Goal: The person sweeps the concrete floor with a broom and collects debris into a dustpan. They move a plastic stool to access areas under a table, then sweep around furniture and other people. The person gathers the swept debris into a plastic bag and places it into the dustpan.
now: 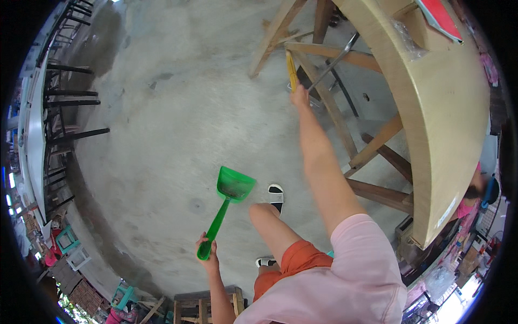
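Observation:
My left hand [208,249] is wrapped round the handle of a green dustpan [236,183], whose pan rests on or just above the concrete floor with dark dirt in it. Stretched far forward, my right hand [300,97] is closed at the lower end of a long grey rod [335,62] with a dark far end. A yellow bar [292,70] stands out from the same hand. Whether rod and bar belong to one tool, I cannot tell. Both lie against a wooden trestle [324,102] under a large pale-yellow panel [431,108].
Black table legs [73,102] line the far left side. At the lower left are turquoise stools [123,294] and, close to my body, a wooden stool [199,308]. A red-and-white item [443,19] lies on the panel. A person in pink [468,202] is beyond it at right.

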Action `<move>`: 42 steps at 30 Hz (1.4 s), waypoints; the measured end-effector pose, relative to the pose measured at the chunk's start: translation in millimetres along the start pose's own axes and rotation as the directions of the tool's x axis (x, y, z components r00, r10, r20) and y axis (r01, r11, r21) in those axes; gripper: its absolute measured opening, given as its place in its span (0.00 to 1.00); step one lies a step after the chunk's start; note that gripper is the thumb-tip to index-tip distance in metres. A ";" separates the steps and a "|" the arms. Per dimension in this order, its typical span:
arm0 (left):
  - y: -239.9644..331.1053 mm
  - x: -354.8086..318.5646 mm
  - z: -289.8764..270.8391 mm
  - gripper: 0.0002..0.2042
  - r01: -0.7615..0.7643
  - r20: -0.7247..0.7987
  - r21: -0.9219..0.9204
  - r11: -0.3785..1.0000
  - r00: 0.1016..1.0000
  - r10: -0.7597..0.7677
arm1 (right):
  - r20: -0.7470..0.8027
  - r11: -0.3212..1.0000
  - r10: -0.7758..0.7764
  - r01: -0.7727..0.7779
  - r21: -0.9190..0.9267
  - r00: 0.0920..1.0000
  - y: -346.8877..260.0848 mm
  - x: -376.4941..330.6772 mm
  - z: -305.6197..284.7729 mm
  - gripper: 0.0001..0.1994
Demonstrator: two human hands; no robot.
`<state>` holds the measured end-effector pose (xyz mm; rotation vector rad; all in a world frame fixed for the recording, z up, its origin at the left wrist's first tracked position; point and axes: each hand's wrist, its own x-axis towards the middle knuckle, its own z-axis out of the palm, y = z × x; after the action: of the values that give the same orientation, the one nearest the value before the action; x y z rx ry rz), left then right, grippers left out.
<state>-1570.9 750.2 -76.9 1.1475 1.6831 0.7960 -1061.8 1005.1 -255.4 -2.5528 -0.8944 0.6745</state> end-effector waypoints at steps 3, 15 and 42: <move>2.7 -0.1 0.4 0.13 -0.005 -0.020 0.036 0.999 1.000 0.006 | 0.156 0.997 0.048 -0.037 -0.074 0.987 -11.9 14.1 -10.1 0.19; 28.5 6.4 19.7 0.14 -0.098 0.020 0.204 0.974 0.995 0.096 | 0.632 0.950 0.104 -0.265 0.165 0.768 35.1 -320.9 -54.8 0.24; -5.5 -11.1 -30.5 0.17 0.015 -0.184 0.136 0.991 0.983 0.010 | 0.616 1.000 -0.017 0.018 0.005 0.787 -12.6 -367.0 -186.1 0.26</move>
<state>-1599.6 737.4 -66.8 1.1945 1.9170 0.8160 -1219.4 743.7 20.8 -2.3285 -1.0995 1.5607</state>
